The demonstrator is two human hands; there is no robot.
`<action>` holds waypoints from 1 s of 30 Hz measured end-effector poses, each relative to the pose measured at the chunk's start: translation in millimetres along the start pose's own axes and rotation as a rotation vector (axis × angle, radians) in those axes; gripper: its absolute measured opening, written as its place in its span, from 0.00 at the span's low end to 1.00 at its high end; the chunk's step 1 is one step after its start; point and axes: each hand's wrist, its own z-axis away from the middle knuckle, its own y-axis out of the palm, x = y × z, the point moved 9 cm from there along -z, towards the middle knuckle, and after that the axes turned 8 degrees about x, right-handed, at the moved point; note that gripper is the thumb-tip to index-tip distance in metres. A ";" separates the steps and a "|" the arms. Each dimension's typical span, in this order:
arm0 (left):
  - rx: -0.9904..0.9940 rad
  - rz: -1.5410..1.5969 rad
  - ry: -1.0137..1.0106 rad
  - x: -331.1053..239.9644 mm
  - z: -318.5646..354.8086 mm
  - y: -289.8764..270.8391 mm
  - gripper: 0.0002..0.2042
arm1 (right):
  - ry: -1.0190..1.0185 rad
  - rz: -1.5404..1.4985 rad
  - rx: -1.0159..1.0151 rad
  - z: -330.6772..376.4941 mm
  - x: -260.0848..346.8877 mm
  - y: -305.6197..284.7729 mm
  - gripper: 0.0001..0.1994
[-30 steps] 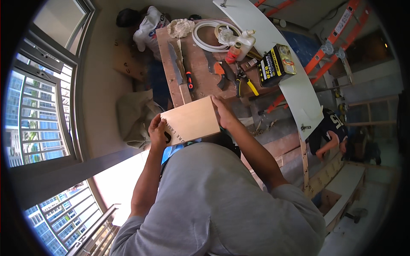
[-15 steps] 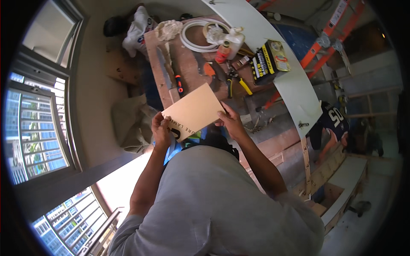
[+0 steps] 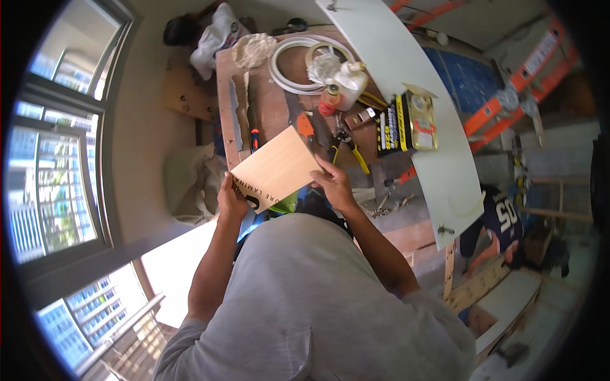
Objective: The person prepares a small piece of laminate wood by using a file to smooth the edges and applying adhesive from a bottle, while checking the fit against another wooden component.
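Observation:
Between my two hands is a pale wood-grain laminate sample board (image 3: 277,166), tilted, with dark lettering along its lower left edge. My left hand (image 3: 231,195) grips its left corner, fingers partly behind it. At the right edge, my right hand (image 3: 333,184) pinches the board with the thumb on top. Just beyond lies a worn wooden worktable (image 3: 274,82). On it are an orange-handled tool (image 3: 305,125), yellow-and-black pliers (image 3: 350,151) and a red-and-blue handled tool (image 3: 255,138), which the board partly hides.
White coiled edging (image 3: 277,63), a white bottle (image 3: 351,82) and a black-and-yellow can (image 3: 406,124) stand beyond. A long white panel (image 3: 406,57) crosses at right, near an orange ladder (image 3: 489,114). One person (image 3: 213,38) crouches far left; another (image 3: 499,219) works at right.
The view has shifted a little, so the table tools and panel sit differently in the picture. Both hands still hold the board, now slightly farther left in view.

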 end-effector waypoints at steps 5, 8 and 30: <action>0.071 0.187 -0.003 0.4 7.4 18.3 0.17 | 0.079 -0.138 0.110 -18.9 1.0 -20.5 0.28; 0.134 0.154 0.057 6.4 13.8 -9.1 0.18 | 0.145 -0.096 0.209 -33.6 4.2 -26.2 0.28; -0.294 0.014 0.194 34.1 97.1 12.6 0.15 | 0.026 -0.019 0.119 -123.8 34.7 5.0 0.17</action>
